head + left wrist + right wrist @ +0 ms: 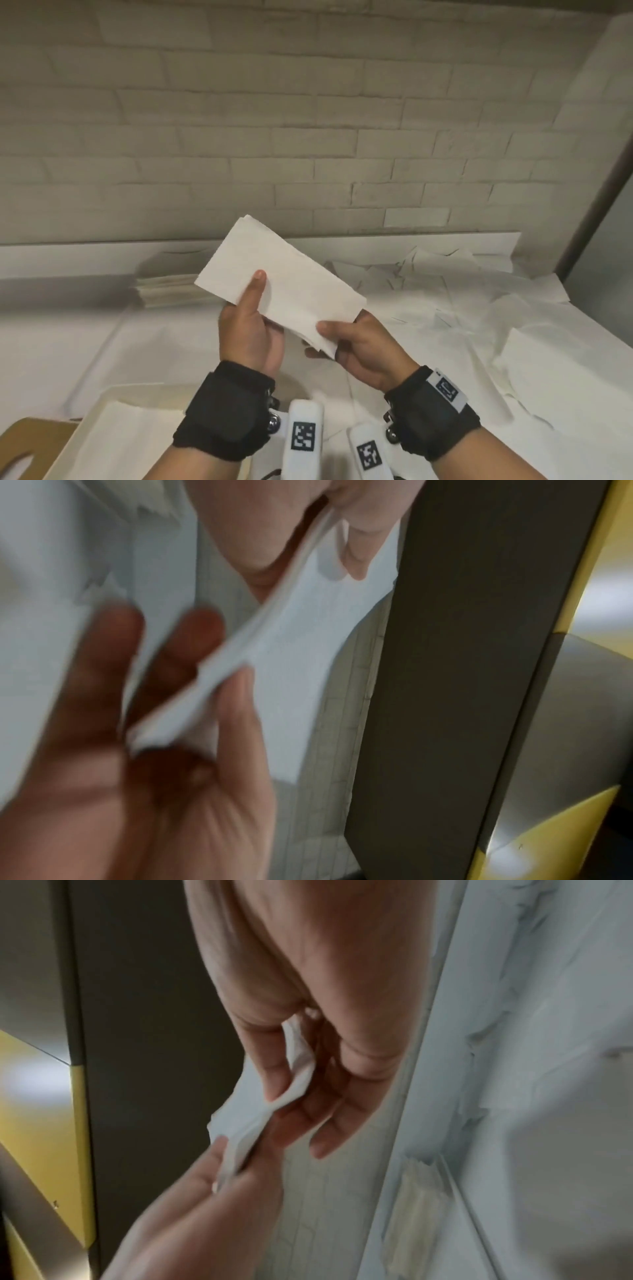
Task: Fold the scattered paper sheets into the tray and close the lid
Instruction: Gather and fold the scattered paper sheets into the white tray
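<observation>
In the head view both hands hold one folded white paper sheet [291, 284] in the air above the table. My left hand [253, 305] pinches its near left edge, thumb on top. My right hand [337, 334] pinches the near right corner. In the left wrist view the left hand [219, 653] grips the sheet's layered edge [274, 610]. In the right wrist view the right hand [294, 1118] pinches the sheet [301, 1064]. The white tray [73, 435] sits at the lower left with a folded sheet [133, 442] inside. Its wooden lid [37, 435] lies to the left, off the tray.
A stack of folded sheets [164, 291] rests at the back left by the wall. Several loose, crumpled sheets [445, 294] cover the right half of the table, one more [555, 370] near the right edge. A brick wall stands close behind.
</observation>
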### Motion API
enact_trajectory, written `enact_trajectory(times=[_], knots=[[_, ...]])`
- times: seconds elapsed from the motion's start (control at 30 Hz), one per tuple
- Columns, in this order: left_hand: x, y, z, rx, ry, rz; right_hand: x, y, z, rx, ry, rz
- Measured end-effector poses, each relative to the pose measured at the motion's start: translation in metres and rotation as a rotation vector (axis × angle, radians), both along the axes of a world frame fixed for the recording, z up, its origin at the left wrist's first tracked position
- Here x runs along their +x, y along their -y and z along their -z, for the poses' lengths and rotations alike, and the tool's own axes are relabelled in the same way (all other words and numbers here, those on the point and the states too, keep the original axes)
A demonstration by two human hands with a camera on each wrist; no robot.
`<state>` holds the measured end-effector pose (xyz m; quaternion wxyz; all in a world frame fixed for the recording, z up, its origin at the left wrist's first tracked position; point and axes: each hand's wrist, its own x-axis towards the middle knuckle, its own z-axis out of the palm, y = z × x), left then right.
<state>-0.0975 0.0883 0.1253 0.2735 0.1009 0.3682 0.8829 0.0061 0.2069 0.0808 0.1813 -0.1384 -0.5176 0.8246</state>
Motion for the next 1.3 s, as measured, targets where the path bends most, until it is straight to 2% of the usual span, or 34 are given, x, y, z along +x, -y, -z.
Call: enact_trajectory(times=[0.1,0.27,0.37,0.4,0.47,0.53,0.63,0.73,0.83,0.9,0.97,1.1,1.2,1.3], knots=[[-0.04,0.03,-0.007,-0.081,-0.2,-0.041,0.003,-0.002,-0.011,0.016,-0.008,0.171],[-0.071,0.06,-0.013,-0.48,-0.668,0.076,0.002,0.01,-0.033,0.035,-0.009,0.274],[-0.08,0.075,-0.015,-0.675,-0.961,-0.03,-0.001,0.022,-0.044,0.058,0.025,0.285],[-0.084,0.081,-0.015,-0.725,-1.007,-0.063,-0.001,0.026,-0.047,0.08,0.035,0.277],[-0.091,0.093,-0.015,-0.759,-1.009,-0.109,0.0,0.034,-0.052,0.139,0.06,0.22],[-0.094,0.105,-0.016,-0.71,-0.968,-0.118,-0.001,0.043,-0.054,0.176,0.095,0.182],[-0.094,0.117,-0.017,-0.51,-0.816,0.003,-0.004,0.055,-0.057,0.243,0.159,0.162],[-0.095,0.122,-0.008,-0.386,-0.621,0.133,-0.01,0.061,-0.058,0.302,0.197,0.151],[-0.094,0.125,0.007,-0.36,-0.459,0.2,-0.016,0.066,-0.058,0.308,0.18,0.167],[-0.09,0.127,0.018,-0.407,-0.461,0.219,-0.019,0.074,-0.056,0.318,0.16,0.138],[-0.084,0.129,0.026,-0.5,-0.537,0.194,-0.023,0.079,-0.051,0.31,0.129,0.108],[-0.098,0.145,0.023,-0.737,-0.694,-0.005,-0.028,0.089,-0.04,0.324,0.161,0.125],[-0.127,0.168,0.016,-1.105,-0.988,-0.142,-0.034,0.101,-0.028,0.656,0.378,0.046],[-0.14,0.18,0.024,-1.476,-1.183,-0.018,-0.047,0.118,-0.008,1.023,0.711,-0.12]])
